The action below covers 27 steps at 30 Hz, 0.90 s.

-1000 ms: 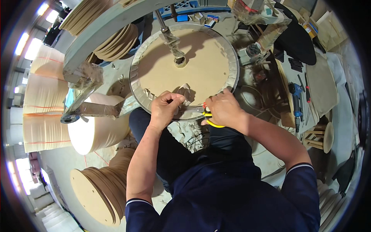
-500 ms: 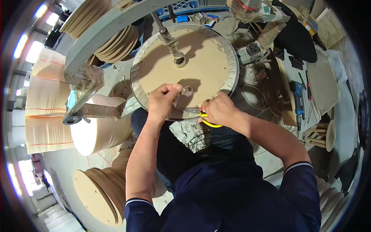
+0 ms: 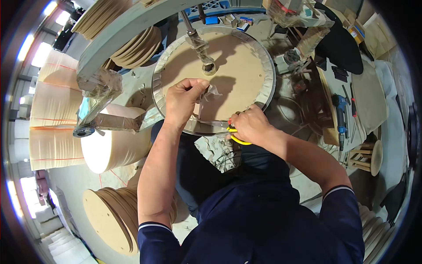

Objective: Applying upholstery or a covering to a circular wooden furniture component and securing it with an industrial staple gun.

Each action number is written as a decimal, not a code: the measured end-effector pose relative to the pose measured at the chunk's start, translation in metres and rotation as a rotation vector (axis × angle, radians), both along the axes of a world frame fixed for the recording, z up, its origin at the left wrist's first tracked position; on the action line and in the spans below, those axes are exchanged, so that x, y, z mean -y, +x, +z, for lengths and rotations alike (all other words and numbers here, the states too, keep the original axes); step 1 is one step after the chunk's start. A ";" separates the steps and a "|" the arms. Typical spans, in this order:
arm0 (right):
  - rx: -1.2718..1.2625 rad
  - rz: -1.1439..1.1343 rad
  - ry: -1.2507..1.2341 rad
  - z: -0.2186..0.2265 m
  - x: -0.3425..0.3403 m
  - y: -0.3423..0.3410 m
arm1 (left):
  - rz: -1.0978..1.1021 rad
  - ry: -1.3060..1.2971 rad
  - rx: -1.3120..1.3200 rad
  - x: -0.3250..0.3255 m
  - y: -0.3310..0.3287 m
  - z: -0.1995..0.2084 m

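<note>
A round tan board (image 3: pixel 237 55) lies in front of me, its rim ringed by pleated pale fabric (image 3: pixel 267 75) folded inward. My left hand (image 3: pixel 181 104) is closed in a pinch over the board's near left part, holding up a thin strip of pale fabric (image 3: pixel 214 90). In my right hand (image 3: pixel 251 125), at the near edge, is a pair of scissors (image 3: pixel 240 141) with yellow handles. Their blades point left along the rim, below the raised strip. Whether the blades touch the fabric I cannot make out. A wrapped metal shaft (image 3: pixel 198 44) comes down onto the board's middle.
A grey machine arm (image 3: pixel 118 31) arches over the far left. Stacked round boards (image 3: pixel 138 47) stand behind it, and more (image 3: pixel 103 220) lie at lower left. Large wrapped rolls (image 3: pixel 57 114) fill the left side. A blue power drill (image 3: pixel 339 114) rests on the right-hand bench.
My left hand has risen slightly away from me, lifting the fabric strip. The right hand stays at the near rim with the scissors. The whole view has shifted slightly.
</note>
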State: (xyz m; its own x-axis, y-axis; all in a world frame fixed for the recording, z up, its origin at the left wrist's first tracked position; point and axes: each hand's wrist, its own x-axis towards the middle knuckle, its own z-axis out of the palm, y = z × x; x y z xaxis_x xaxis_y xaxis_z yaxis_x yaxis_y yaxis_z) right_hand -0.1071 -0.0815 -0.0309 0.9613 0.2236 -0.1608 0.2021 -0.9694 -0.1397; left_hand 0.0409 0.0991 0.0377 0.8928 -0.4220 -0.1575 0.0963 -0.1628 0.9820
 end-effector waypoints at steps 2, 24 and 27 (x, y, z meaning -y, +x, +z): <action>0.039 0.000 -0.007 0.006 -0.003 0.000 | -0.012 -0.009 -0.013 0.001 0.001 0.002; 0.059 -0.043 -0.094 0.007 -0.034 0.011 | -0.038 -0.108 0.110 0.024 0.019 0.064; 0.104 -0.076 -0.091 0.004 -0.047 0.020 | -0.042 -0.087 0.107 0.031 0.014 0.074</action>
State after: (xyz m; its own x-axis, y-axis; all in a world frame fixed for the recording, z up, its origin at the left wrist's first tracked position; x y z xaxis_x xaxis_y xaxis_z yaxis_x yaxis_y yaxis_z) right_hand -0.0866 -0.0349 -0.0266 0.9875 0.1383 -0.0758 0.1362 -0.9902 -0.0323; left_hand 0.0553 0.0684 0.1116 0.8840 -0.4669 -0.0235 -0.0149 -0.0786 0.9968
